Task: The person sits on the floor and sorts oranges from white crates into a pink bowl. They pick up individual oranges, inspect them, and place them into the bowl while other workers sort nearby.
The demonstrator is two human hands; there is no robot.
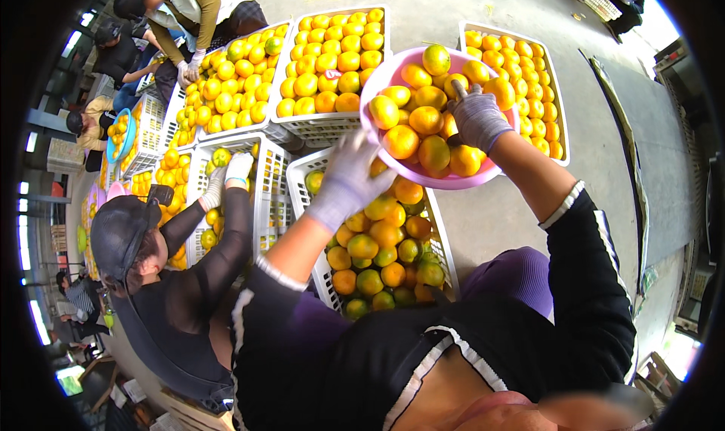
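Observation:
A pink plastic basin (pixel 371 85) piled with orange and yellow-green mandarins (pixel 426 119) is tilted in front of me, overlapping the far end of a white crate. My right hand (pixel 478 117), in a pale knit glove, reaches over its right side among the fruit, fingers extended on a mandarin. Whether it grips one is unclear. My left hand (pixel 351 179), gloved too and blurred, is beside the basin's left rim with thumb and fingers apart; contact with the rim cannot be made out. Below lies the white plastic crate (pixel 447 250) of orange and greenish mandarins (pixel 385 250).
Another full crate (pixel 558 105) stands right of the basin, and more (pixel 340 117) stand beyond. At left, a co-worker in a black cap (pixel 122 233) has both gloved hands in a crate (pixel 255 221). Another person (pixel 192 12) bends over fruit. Dark mats (pixel 645 148) lie at right.

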